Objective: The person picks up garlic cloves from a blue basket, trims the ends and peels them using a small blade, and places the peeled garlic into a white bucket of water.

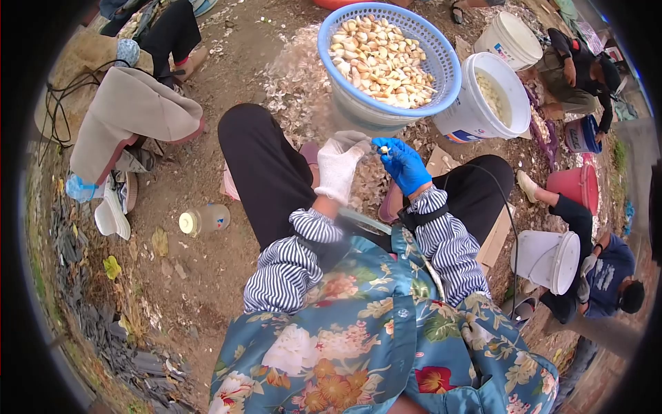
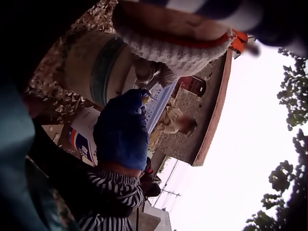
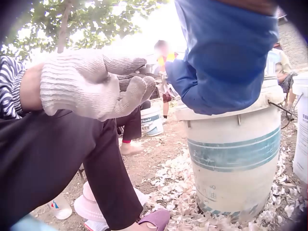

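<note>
In the head view, the right hand (image 1: 407, 169), in a blue glove, pinches a small pale garlic clove (image 1: 385, 150) at its fingertips. Close on its left is the left hand (image 1: 338, 169) in a white knitted glove, fingertips almost meeting the blue ones. The right wrist view shows the left hand (image 3: 96, 84) with bent fingers and greyish fingertips; whether anything is between them cannot be told. Beyond both hands, a blue basket (image 1: 445, 52) of garlic cloves (image 1: 379, 62) rests on a bucket (image 3: 231, 159). The blue-gloved right hand (image 2: 122, 130) shows a yellowish bit at its fingers.
A white bucket (image 1: 458, 110) with pale contents stands right of the basket. Peelings (image 1: 296, 76) cover the ground around it. A jar (image 1: 207, 219) lies left of the person's legs. Other people sit at the right and upper left, near a red bucket (image 1: 576, 188) and a white bucket (image 1: 545, 259).
</note>
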The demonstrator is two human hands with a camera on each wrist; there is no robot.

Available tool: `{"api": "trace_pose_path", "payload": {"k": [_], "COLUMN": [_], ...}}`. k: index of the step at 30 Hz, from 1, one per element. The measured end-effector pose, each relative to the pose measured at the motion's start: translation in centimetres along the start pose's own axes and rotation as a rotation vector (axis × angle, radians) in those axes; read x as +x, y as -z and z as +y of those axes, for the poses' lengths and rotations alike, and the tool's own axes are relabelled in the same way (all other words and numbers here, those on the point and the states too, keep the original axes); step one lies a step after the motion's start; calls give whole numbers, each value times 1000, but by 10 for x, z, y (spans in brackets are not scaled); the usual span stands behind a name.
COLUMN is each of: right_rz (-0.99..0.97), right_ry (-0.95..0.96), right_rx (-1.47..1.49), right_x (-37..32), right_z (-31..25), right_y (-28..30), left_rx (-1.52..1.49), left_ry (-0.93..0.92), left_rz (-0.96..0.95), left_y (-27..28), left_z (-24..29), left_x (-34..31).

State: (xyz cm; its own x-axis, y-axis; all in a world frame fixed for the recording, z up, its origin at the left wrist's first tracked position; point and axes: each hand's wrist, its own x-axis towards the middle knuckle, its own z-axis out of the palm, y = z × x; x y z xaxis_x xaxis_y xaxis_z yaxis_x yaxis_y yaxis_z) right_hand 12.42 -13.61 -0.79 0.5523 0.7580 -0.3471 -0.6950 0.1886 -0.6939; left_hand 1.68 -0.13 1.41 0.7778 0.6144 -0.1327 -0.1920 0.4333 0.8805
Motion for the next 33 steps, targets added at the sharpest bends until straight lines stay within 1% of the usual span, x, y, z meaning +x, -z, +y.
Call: {"api": "trace_pose_path", "payload": {"k": [3,8,11,15,17,20,23,27,30,32,33], "right_rz": [-28,-30,-72,-88,-73,-110,-81,-99,-121,-155,-121], "right_ry": [6,30,11,9,-8,-7,5,-55,-86,-112,-90], "right_rx": [-14,-36,-92,-176,-234,-336,-294,-335,-397,-405,-372], "right_x": [1,2,3,-1,-3,0,-4,-6,-9,-12,-11], "right_z": [-1,-1,-3,-10,-13,-7,-7,1,6,5,5], "right_y": [2,5,13,10,8,16,5,-9,-19,-23,-23], "left_rx": [35,61,90,164,150,113,87,47,151,85,52], "left_ry": [-61,-39,-33,-44,-34,-30,-2,-10,32,-21,-49], "left_rz": [-93,-132,-164,-179,-163,-140,-74,-6,14,78,110], "left_y": [1,-1,-1,-2,-3,-1,-3,-6,-6,-3,-2], "left_z": [2,5,3,5,5,3,4,-5,1,-1,-2], "left_x": [2,-2,-1,-2,-3,-1,-1,4,3,6,7]}}
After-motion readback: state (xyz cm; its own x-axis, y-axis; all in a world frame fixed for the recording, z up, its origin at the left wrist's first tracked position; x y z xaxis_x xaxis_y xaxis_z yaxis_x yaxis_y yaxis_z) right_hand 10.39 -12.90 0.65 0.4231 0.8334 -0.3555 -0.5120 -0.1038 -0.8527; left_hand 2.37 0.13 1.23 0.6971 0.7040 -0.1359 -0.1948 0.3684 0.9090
